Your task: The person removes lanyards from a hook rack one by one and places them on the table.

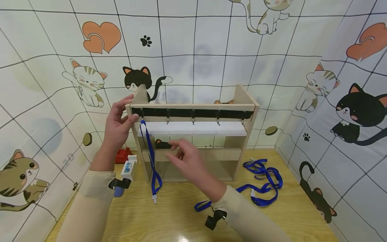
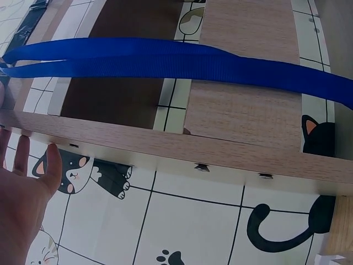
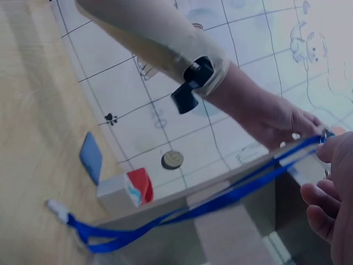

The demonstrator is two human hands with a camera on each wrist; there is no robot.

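A light wooden shelf unit point(image 1: 193, 107) stands on the table, a dark strip with several metal hooks along its top front. A blue lanyard point(image 1: 150, 144) hangs from the leftmost hook, its white clip point(image 1: 155, 198) at the lower end. My left hand point(image 1: 119, 122) holds the shelf's upper left corner, thumb at the front by that hook. Its fingertips point(image 2: 53, 152) press the outer face of the side panel. My right hand point(image 1: 188, 158) hovers before the middle of the shelf, right of the hanging lanyard, fingers loosely bent around nothing. In the right wrist view its fingers point(image 3: 322, 218) overlap the shelf.
More blue lanyards point(image 1: 266, 181) lie loosely coiled on the wooden table point(image 1: 178, 215) to the right, one strap reaching under my right forearm. Left of the shelf are a red object point(image 1: 123, 155), a small white box point(image 1: 129, 168) and a blue piece point(image 1: 119, 192). A cat-print wall covering point(image 1: 193, 43) surrounds the table.
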